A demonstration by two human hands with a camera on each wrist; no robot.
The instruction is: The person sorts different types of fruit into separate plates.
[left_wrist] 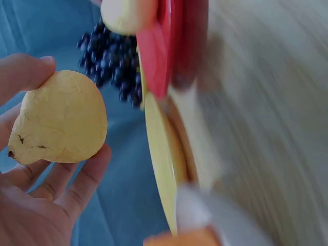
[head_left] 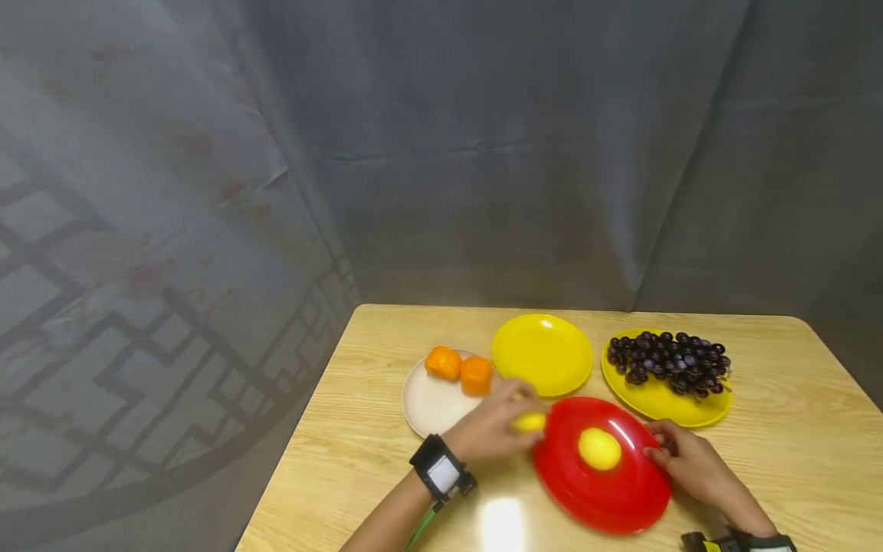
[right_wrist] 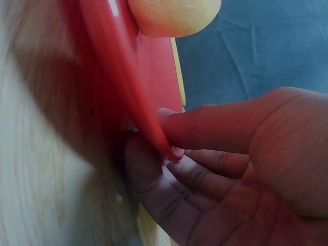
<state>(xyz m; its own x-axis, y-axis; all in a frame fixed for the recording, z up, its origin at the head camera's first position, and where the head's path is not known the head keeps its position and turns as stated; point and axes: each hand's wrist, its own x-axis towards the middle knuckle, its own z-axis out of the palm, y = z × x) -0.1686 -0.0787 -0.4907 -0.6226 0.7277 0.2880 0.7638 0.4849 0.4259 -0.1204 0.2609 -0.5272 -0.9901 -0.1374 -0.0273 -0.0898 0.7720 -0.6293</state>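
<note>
In the head view my left hand point(head_left: 498, 423) holds a yellow lemon point(head_left: 529, 422) just beside the left rim of a red plate point(head_left: 624, 494). The left wrist view shows this lemon point(left_wrist: 64, 120) between thumb and fingers, its narrow tip dark-marked. A second lemon point(head_left: 599, 449) lies on the red plate. My right hand point(head_left: 697, 464) pinches the plate's right rim. In the right wrist view, the thumb is on the upper side of the red plate point(right_wrist: 120, 66) and the fingers are beneath, with the rim raised over the wood.
Left of the red plate, a pale plate point(head_left: 429, 402) bears two orange fruits point(head_left: 460, 369). Behind stands a bare yellow plate point(head_left: 541, 353). Dark grapes point(head_left: 669, 362) lie on another yellow plate point(head_left: 679, 412) at the right. Grey cloth point(head_left: 483, 192) hangs behind the wooden table point(head_left: 779, 383).
</note>
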